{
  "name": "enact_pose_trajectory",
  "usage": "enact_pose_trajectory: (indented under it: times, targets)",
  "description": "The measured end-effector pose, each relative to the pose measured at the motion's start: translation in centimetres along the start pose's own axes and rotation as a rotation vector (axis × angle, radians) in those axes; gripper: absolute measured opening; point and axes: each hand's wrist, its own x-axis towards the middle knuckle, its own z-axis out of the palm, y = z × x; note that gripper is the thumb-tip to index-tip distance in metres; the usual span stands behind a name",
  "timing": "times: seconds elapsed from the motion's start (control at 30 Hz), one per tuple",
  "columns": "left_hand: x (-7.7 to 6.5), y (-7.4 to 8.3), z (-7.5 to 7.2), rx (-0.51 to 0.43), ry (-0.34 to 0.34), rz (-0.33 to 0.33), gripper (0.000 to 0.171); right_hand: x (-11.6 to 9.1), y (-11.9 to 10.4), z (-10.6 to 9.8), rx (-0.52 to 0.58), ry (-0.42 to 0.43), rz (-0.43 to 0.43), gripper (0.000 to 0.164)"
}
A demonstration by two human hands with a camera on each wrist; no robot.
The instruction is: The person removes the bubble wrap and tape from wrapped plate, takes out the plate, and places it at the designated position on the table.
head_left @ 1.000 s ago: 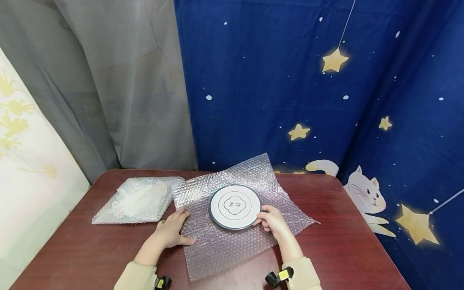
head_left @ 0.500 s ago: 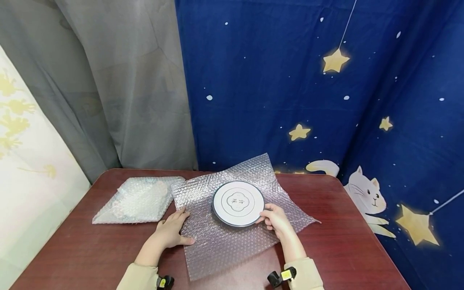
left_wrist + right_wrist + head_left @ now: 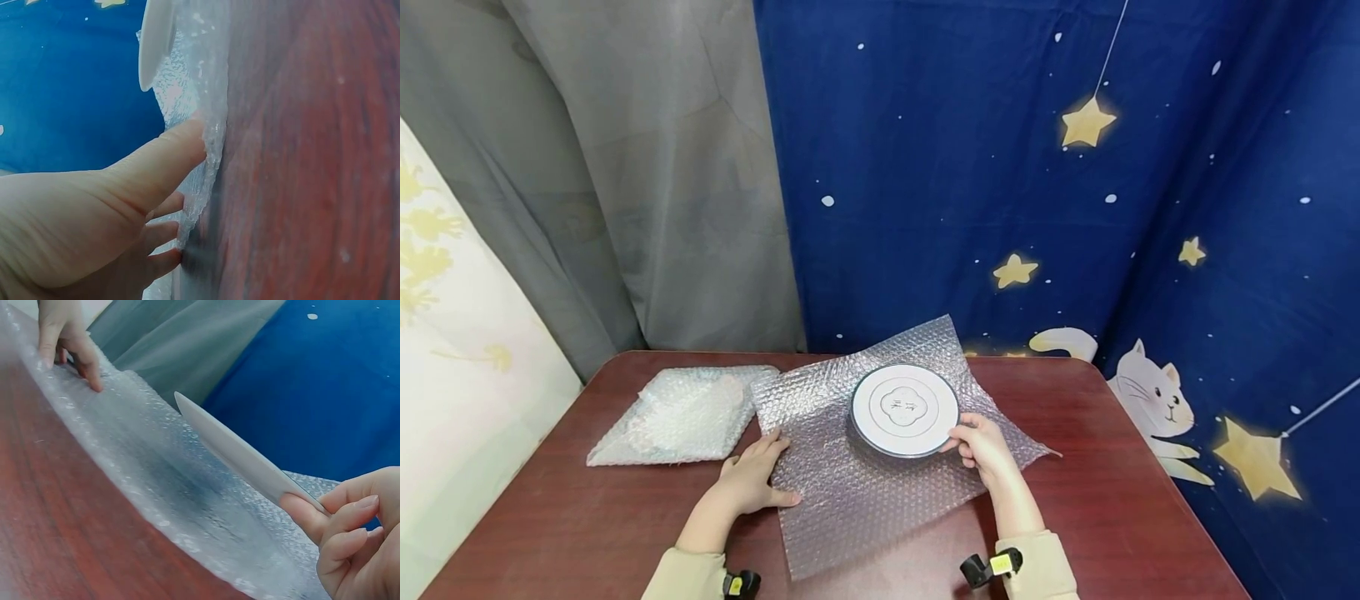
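My right hand (image 3: 985, 447) pinches the right rim of a white plate (image 3: 905, 408) with a dark rim line and a flower-shaped emblem with characters. In the right wrist view the plate (image 3: 234, 453) is tilted and held above the bubble wrap (image 3: 150, 462). Beneath it, the sheet of bubble wrap (image 3: 850, 517) lies spread over the table. My left hand (image 3: 751, 479) rests on the sheet's left edge, fingers and thumb spread. Seen from the left wrist, the thumb and fingertips of the left hand (image 3: 94, 212) touch the wrap's edge (image 3: 209, 125).
A bubble-wrapped package (image 3: 685, 417) lies on the left of the dark red table (image 3: 1112, 500), close to the left hand. Behind the table's far edge hang a grey curtain (image 3: 700, 208) and a blue curtain with stars (image 3: 925, 167).
The right hand has carried the plate a little to the right and away from me over the bubble wrap. The left hand stays at the sheet's left edge.
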Motion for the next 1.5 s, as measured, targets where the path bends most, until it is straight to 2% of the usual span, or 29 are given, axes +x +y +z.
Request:
enact_pose_trajectory:
  times: [0.6,0.97,1.5]
  targets:
    - [-0.2,-0.2,0.2,-0.024,0.013,0.006,0.097,-0.3,-1.2,-3.2,0.059,0.114,-0.016,0.022]
    - [-0.1,-0.4,0.4,-0.043,0.011,0.0,0.097,-0.5,-1.6,-5.0,0.079,0.173,-0.029,0.026]
    - [-0.4,-0.3,0.2,-0.056,0.017,-0.001,0.097,-1.1,-2.1,-7.4,0.158,0.267,-0.044,0.013]
